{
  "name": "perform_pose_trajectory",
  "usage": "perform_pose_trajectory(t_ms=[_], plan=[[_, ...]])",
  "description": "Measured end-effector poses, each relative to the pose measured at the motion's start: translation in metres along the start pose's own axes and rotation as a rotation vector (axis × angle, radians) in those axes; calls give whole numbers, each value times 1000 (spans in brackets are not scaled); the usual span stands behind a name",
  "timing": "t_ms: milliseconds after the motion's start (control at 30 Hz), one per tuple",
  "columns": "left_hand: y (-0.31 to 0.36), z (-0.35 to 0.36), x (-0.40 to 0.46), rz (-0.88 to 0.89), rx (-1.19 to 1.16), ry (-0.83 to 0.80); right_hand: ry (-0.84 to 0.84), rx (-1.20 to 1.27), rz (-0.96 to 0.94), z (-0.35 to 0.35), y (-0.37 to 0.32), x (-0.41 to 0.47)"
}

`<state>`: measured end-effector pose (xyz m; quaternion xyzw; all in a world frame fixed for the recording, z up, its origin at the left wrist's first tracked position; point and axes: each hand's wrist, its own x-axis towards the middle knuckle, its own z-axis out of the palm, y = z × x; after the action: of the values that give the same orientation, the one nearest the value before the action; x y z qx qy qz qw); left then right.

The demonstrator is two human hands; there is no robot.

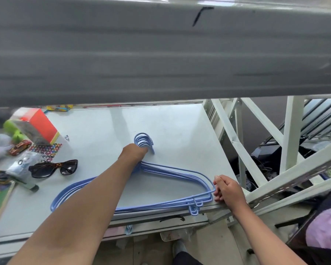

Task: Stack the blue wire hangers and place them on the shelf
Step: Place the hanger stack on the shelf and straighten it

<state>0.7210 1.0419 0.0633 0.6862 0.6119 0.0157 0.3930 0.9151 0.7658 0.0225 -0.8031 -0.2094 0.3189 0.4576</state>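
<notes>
Hangers (172, 174): lying stacked flat on shelf (180, 119), hooks nested.
L hand (135, 153): closing round necks, keeping hooks aligned.
R hand (226, 189): fingers curling on shoulder end, squaring stack.

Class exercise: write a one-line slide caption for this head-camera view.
Left hand at the necks and right hand at one end square up stacked blue wire hangers on a white shelf.

The blue wire hangers (166, 180), thin coated metal with curled hooks, lie flat in a loose stack on the pale grey shelf (180, 127), near its front right corner. Their hooks bunch together pointing away from me, their shoulders fan out slightly, and the bottom bars run along the front edge. Small clip loops on the bars overhang that edge.
</notes>
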Motion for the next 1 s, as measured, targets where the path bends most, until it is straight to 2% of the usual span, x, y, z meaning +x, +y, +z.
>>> perform_pose_trajectory(t_ms=[133,233,333,433,500,567,633,700,767,867,1000], plan=[[-20,-34,-12,112,142,100,-58,-51,10,0,-8,-10],[-71,-73,-41,127,190,232,-153,-118,10,-3,-17,-20],[-128,-106,-80,0,168,220,-259,-180,75,-3,-25,-23],[-169,-116,-99,-152,210,113,-315,-482,157,2,-37,-16],[-183,-114,-103,-202,210,46,-313,-541,283,10,-49,-12],[-188,-108,-98,-262,76,17,-308,-572,353,18,-66,-12],[-190,-106,-89,-305,14,36,-275,-681,343,25,-77,-10],[-189,-107,-79,-324,50,53,-259,-800,318,32,-83,-10],[-187,-108,-71,-322,126,43,-235,-913,268,37,-84,-9],[-186,-106,-65,-238,379,26,-166,-1077,146,40,-78,-6],[-186,-101,-65,-165,572,69,-123,-1122,118,40,-71,-6]])
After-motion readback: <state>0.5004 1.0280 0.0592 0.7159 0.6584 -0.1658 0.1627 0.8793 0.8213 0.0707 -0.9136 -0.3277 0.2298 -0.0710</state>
